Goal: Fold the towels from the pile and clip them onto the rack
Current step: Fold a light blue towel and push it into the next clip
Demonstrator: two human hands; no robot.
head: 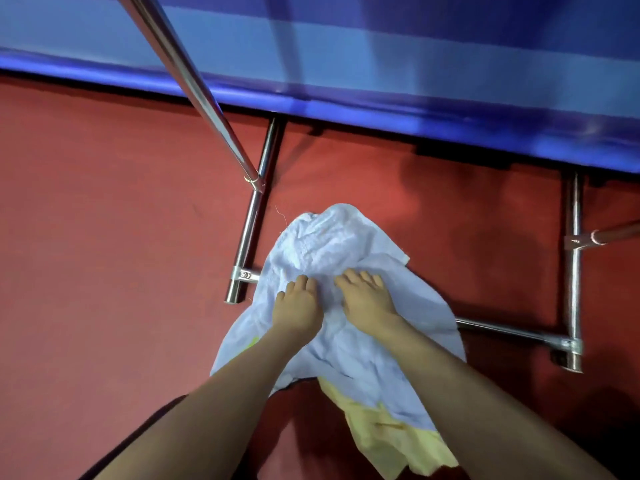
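Pale-blue towel (346,299) crumpled on red floor (104,237), over yellow towel (388,434), overlapping rack (249,216) base. Left hand (298,303) and right hand (367,299) bunch blue cloth, fingers curled in. Floor left lies open.

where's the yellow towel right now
In the head view the crumpled yellow cloth towel lies low and right of centre on the red floor, mostly under the pale blue towel that both hands hold, beside the right forearm.
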